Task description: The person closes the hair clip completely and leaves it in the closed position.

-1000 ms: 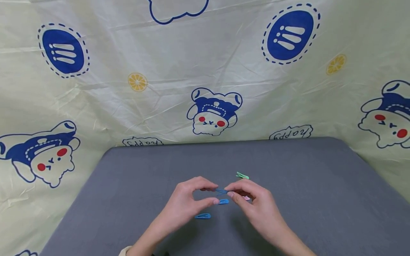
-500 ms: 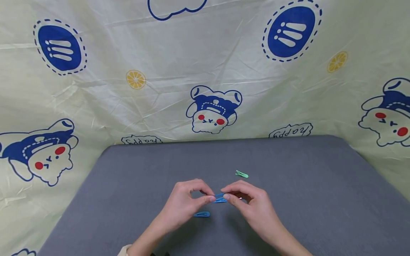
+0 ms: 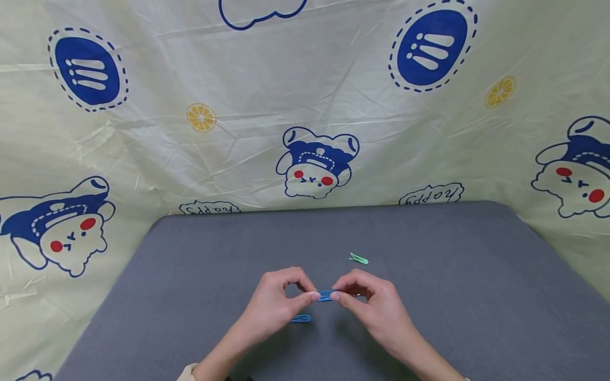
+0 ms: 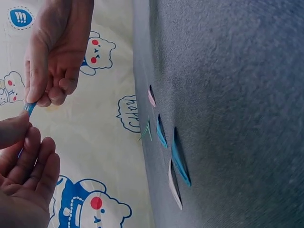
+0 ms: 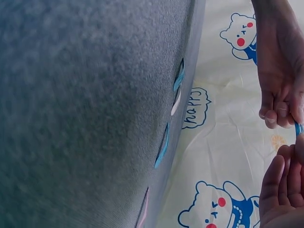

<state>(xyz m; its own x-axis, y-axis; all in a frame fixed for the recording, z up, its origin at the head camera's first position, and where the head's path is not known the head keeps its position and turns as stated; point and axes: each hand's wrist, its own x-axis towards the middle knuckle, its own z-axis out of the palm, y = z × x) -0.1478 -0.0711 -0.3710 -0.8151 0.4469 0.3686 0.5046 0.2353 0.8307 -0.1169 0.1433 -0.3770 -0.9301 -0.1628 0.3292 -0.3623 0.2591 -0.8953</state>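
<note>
My left hand [image 3: 278, 299] and right hand [image 3: 376, 304] face each other above the table, pinching opposite ends of a blue snap hair clip [image 4: 30, 108] between thumb and fingers. Fingertips cover both ends of it, so only its middle shows. In the head view it overlaps another blue clip lying behind it. Nearer the person, below the left hand, a second blue hair clip [image 3: 301, 318] lies on the table. Farther back is a green hair clip [image 3: 359, 259], its two legs spread apart.
The grey table [image 3: 214, 254] also bears a pink clip [image 4: 151, 96], a smaller-looking blue clip [image 4: 161, 132] and a pale clip [image 4: 174, 185]. A cream cloth [image 3: 248, 106] with printed bears hangs behind the table.
My left thumb and fingers, apart around the clip's spread end a second ago, now pinch it. Both hands sit slightly closer together. Over the last half second little has moved.
</note>
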